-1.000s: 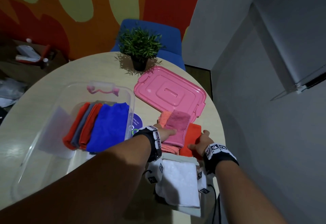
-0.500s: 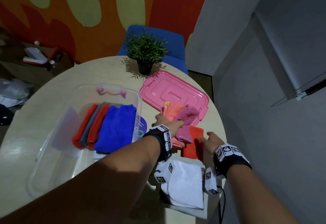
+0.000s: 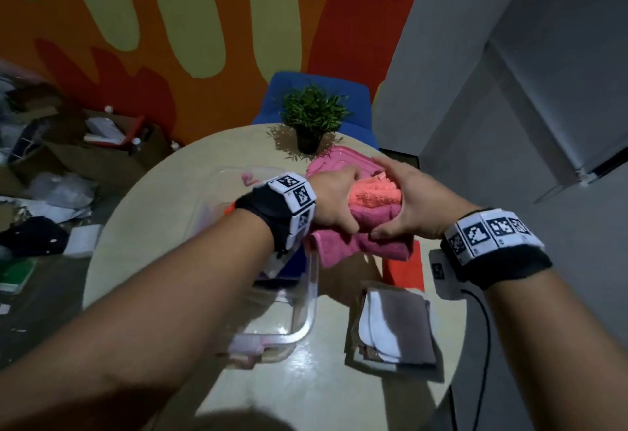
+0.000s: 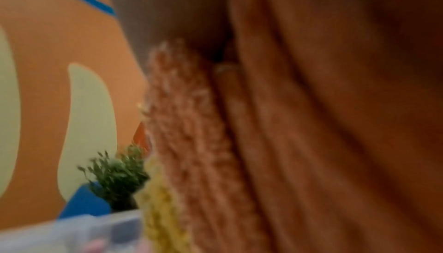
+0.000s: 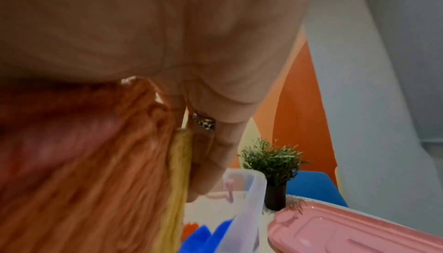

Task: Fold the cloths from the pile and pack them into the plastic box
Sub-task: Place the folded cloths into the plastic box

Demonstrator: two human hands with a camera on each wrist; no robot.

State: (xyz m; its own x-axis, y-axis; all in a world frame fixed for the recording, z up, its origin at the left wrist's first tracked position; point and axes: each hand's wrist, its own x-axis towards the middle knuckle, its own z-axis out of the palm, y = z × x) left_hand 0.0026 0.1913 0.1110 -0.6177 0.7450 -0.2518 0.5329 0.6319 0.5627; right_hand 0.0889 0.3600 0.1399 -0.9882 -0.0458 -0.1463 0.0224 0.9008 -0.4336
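Note:
Both hands hold a bundle of folded cloths in the air above the table. The bundle has a salmon cloth (image 3: 373, 194) on top and a pink cloth (image 3: 360, 243) hanging below; a yellow cloth edge (image 5: 178, 171) shows in the right wrist view. My left hand (image 3: 334, 198) grips the bundle's left side and my right hand (image 3: 404, 203) grips its right side. The clear plastic box (image 3: 302, 322) lies lower left under my left forearm, with blue cloth (image 5: 199, 238) inside. An orange cloth (image 3: 404, 272) stays on the table.
The pink lid (image 3: 326, 164) lies beyond the hands, next to a small potted plant (image 3: 311, 121). A white and grey folded cloth (image 3: 394, 325) sits near the table's front right edge. A blue chair (image 3: 272, 101) stands behind the table; clutter covers the floor at left.
My hands have lifted the pink and salmon cloths off the pile, and my right hand has come up from the orange cloth to take hold of the bundle.

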